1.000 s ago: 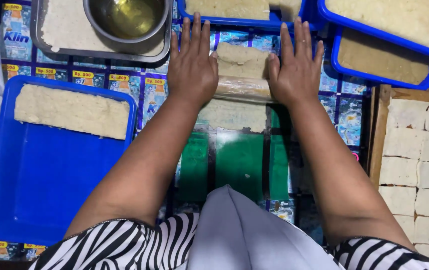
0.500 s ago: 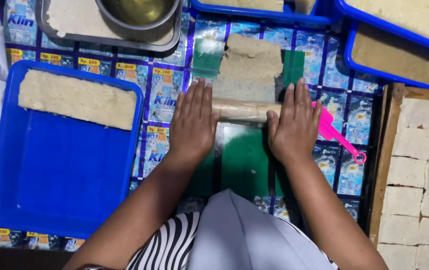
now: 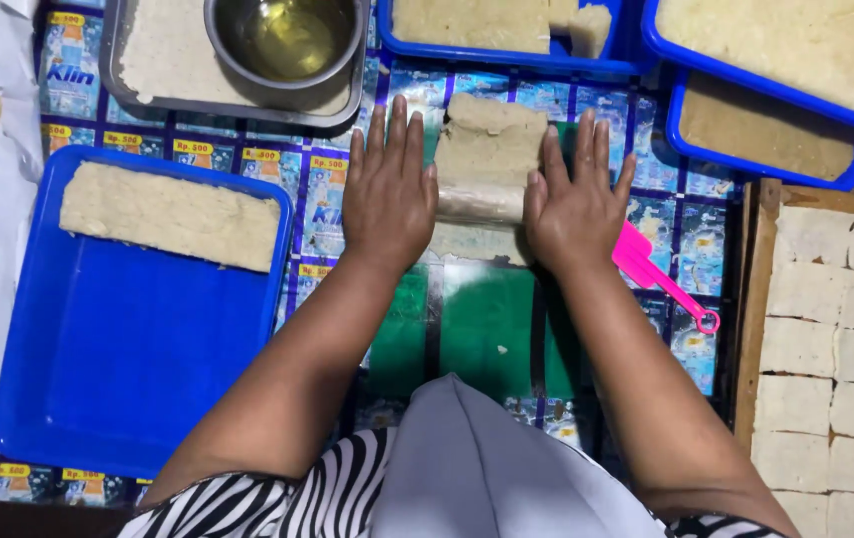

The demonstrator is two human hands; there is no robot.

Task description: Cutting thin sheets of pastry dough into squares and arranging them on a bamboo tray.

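Observation:
A pale rolling pin (image 3: 481,202) lies crosswise over a strip of beige dough (image 3: 488,139) on the green mat (image 3: 487,329). My left hand (image 3: 388,194) presses flat on the pin's left end, fingers spread and pointing away from me. At the pin's right end my right hand (image 3: 575,199) rests the same way. The rolled dough stretches from the pin toward the far trays. Both ends of the pin are hidden under my palms.
A pink spatula (image 3: 658,276) lies just right of my right hand. A blue tray (image 3: 138,369) at left holds a dough slab (image 3: 170,215). A metal bowl of oil (image 3: 285,38) sits on a grey tray. Blue trays of dough (image 3: 790,50) stand far right; cut pieces fill a wooden tray (image 3: 830,329).
Both hands rolled the pin toward me over the dough, then pushed it away again, so it now lies between those positions. The pink spatula has come into view.

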